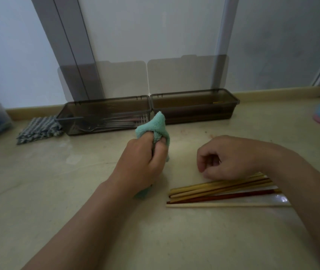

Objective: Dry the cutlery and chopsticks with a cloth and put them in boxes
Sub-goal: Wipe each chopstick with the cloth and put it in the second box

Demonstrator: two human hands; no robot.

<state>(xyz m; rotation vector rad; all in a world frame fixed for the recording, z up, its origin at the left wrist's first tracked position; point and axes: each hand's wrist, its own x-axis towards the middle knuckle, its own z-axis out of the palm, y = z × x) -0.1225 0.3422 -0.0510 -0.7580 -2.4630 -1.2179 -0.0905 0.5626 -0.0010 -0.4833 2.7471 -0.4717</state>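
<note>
Two boxes stand side by side at the back of the counter (57, 191), against the wall: the left box (104, 99) with cutlery (104, 125) in it, the right box (194, 114) touching it. A folded towel (38, 129) lies just left of them. Before the boxes, the left hand (141, 158) holds a cloth (160, 123) at centre. To its right, the right hand (231, 156) is just behind chopsticks (219, 189) lying on the counter.
</note>
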